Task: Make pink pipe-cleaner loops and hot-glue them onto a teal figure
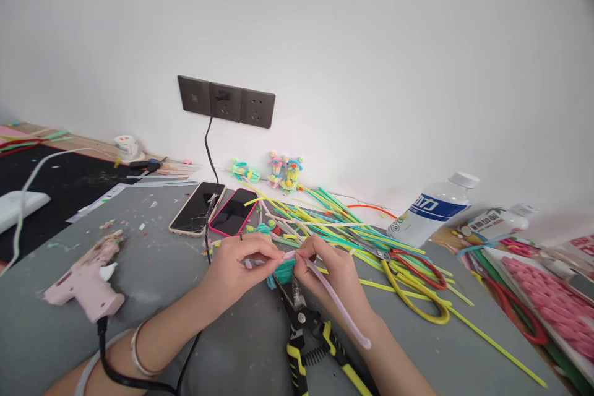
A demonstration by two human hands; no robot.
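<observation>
In the head view my left hand (245, 263) and my right hand (327, 266) meet near the middle, fingertips pinching a pale pink pipe cleaner (341, 306). Its long end curves from my right fingers down over the right wrist. Between and just below the hands lies a teal fuzzy piece (284, 273), partly hidden. Yellow-and-black pliers (301, 318) lie beneath my fingers, their jaws spread toward the teal piece. A bracelet circles my left wrist and a dark ring is on one left finger.
Left: pink glue gun (88, 284) with black cord. Behind: two phones (197, 209) (233, 211), small pipe-cleaner figures (285, 172). Right: pipe cleaners (325, 223), scissors (417, 272), bottle (429, 210), red-handled scissors (520, 312), tray of pink braids (552, 297). A wall socket panel (226, 101) holds a plug.
</observation>
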